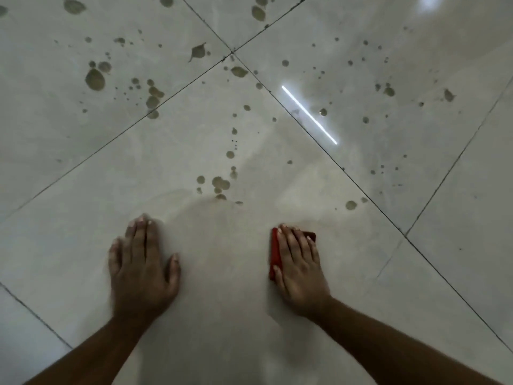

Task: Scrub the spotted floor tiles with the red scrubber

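Observation:
My right hand (298, 266) lies flat on the red scrubber (274, 252), fingers straight, pressing it onto a pale glossy floor tile (222, 273). Only the scrubber's left edge and far right corner show from under the hand. My left hand (141, 262) rests flat on the same tile, fingers straight and together, thumb out to the right. A cluster of brown spots (220, 183) lies on the tile just beyond both hands. Larger brown spots (95, 79) mark the tile at the far left, and smaller spots (388, 91) dot the tile at the far right.
Dark grout lines (231, 52) cross diagonally and meet at the far middle. A bright strip of reflected light (309, 115) shines on the glossy floor to the right. The tile around and between my hands shows a faint wet smear.

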